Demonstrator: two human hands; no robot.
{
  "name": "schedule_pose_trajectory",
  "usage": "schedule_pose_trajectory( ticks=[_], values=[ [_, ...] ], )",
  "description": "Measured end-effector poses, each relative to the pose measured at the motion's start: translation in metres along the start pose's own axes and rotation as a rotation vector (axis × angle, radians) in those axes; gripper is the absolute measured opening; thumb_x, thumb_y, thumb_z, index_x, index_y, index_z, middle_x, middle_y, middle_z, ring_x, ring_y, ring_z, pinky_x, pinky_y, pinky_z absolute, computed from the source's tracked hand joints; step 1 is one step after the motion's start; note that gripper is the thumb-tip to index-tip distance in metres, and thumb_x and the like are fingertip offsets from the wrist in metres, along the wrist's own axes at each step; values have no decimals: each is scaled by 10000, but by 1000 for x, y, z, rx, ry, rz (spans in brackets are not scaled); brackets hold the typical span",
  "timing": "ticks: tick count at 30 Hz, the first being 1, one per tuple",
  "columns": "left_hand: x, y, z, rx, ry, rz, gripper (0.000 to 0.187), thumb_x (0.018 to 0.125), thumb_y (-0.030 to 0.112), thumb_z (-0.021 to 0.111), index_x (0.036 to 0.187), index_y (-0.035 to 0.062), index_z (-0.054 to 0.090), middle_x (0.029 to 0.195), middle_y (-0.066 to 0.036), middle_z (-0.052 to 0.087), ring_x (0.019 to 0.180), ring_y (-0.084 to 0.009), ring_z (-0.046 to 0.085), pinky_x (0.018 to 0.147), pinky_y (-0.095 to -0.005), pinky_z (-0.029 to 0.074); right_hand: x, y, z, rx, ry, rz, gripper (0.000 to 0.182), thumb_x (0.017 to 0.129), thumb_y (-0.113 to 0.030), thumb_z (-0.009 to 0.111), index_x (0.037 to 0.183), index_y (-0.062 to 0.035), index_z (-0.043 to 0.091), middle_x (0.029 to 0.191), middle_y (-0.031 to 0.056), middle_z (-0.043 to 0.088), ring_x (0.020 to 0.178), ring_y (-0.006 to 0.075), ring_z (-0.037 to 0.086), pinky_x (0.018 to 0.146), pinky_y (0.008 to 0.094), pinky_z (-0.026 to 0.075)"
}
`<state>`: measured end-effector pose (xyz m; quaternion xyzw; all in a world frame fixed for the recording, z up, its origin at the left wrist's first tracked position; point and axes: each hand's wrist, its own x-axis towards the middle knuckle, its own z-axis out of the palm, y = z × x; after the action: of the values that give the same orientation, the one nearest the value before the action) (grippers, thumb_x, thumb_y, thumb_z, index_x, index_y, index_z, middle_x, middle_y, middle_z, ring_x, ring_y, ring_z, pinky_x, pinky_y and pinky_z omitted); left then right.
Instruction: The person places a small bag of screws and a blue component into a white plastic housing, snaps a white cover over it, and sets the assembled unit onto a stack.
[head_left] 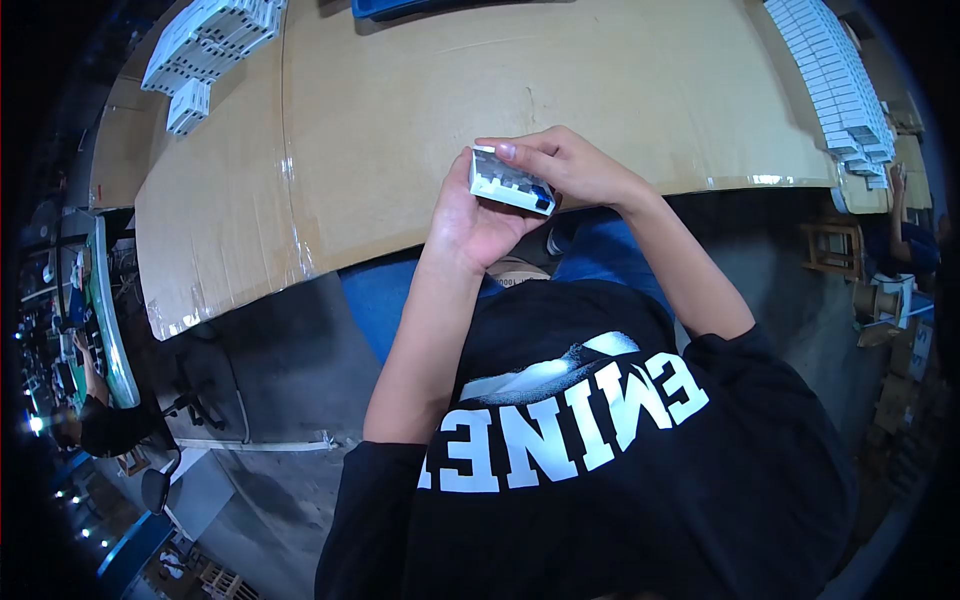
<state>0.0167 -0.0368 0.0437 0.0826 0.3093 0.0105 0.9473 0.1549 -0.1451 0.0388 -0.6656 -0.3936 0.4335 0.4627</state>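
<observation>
Between my two hands, just above the table's front edge, is a small white rectangular box-shaped piece with a greyish upper face and a dark patch at one corner. My left hand is closed around it from below and the left side. Across its far edge lies my right hand, gripping it with the thumb on top. The right fingers behind the piece are partly hidden. What exactly the piece is, I cannot make out.
A cardboard-covered table with taped edges spreads ahead. White pieces are stacked at the far left, and a long stack of white boxes runs along the right. A blue tray sits at the back. Other people are at both sides.
</observation>
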Motion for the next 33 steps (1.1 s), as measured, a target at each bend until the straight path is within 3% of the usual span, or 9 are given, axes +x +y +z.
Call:
schedule_pose_trajectory(
  ticks=[1, 3, 4, 5, 7, 9, 14, 18, 33],
  values=[
    [0, 0, -2, -4, 1, 2, 488, 1125, 440, 337, 1389, 74, 522, 1353, -164, 597, 1240, -336, 596, 1075, -563, 492, -3, 2, 3, -1, -4, 1, 551, 1042, -552, 592, 1244, -72, 772, 909, 106, 771, 809, 160, 702, 739, 303, 579],
    [0, 0, -7, 11, -20, -5, 487, 1126, 449, 335, 1387, 88, 531, 1361, -154, 595, 1247, -328, 595, 1069, -565, 488, -12, 3, 12, 16, 67, -109, 515, 1066, -469, 589, 1354, -57, 699, 1089, 129, 776, 962, 191, 710, 901, 319, 566],
    [0, -2, -9, 6, -19, 0, 487, 1126, 449, 335, 1387, 88, 531, 1361, -154, 595, 1247, -328, 595, 1069, -565, 488, -19, -2, 13, 13, 14, -91, 466, 1085, -339, 582, 1460, -64, 612, 1339, 136, 702, 1175, 193, 647, 1059, 339, 484],
    [0, -6, -9, 29, -11, 25, 528, 1121, 495, 304, 1406, 105, 518, 1366, -145, 583, 1259, -321, 581, 1065, -561, 480, -22, 0, 17, 11, 8, -91, 466, 1085, -339, 582, 1460, -64, 612, 1339, 136, 702, 1175, 193, 647, 1059, 339, 484],
    [-2, -15, -10, 48, -2, 53, 570, 1116, 540, 273, 1425, 121, 505, 1371, -136, 571, 1271, -314, 567, 1061, -556, 473, -28, 10, 25, -107, 125, -289, 502, 1044, -301, 649, 1479, -62, 578, 1474, 204, 605, 1343, 304, 599, 1132, 365, 446],
    [-5, -17, -10, 110, -15, 125, 572, 1111, 553, 280, 1412, 128, 517, 1327, -119, 591, 1245, -294, 582, 1048, -536, 482, -36, 7, 25, -241, 90, -324, 573, 1018, -257, 666, 1533, -62, 509, 1582, 227, 481, 1479, 366, 457, 1197, 400, 379],
    [-15, -18, -9, 150, -4, 211, 477, 1112, 494, 398, 1360, 119, 558, 1221, -57, 662, 1123, -210, 662, 951, -389, 557, -40, 2, 28, -333, 125, -542, 678, 979, -368, 691, 1545, -49, 495, 1612, 231, 434, 1501, 406, 409, 1213, 457, 362],
    [-29, -18, 3, 177, -1, 218, 487, 1111, 494, 409, 1380, 113, 548, 1239, -65, 663, 1144, -213, 666, 959, -397, 558, -39, -2, 24, -482, 147, -671, 807, 952, -557, 633, 1522, 1, 505, 1599, 258, 432, 1499, 440, 399, 1214, 527, 345],
    [-33, -25, 13, 317, -133, 271, 585, 1115, 562, 352, 1399, 79, 516, 1244, -107, 658, 1130, -220, 687, 922, -392, 592, -43, -2, 17, -434, 183, -853, 816, 964, -605, 590, 1511, -4, 519, 1568, 300, 435, 1424, 486, 466, 1155, 573, 381]
  ],
)
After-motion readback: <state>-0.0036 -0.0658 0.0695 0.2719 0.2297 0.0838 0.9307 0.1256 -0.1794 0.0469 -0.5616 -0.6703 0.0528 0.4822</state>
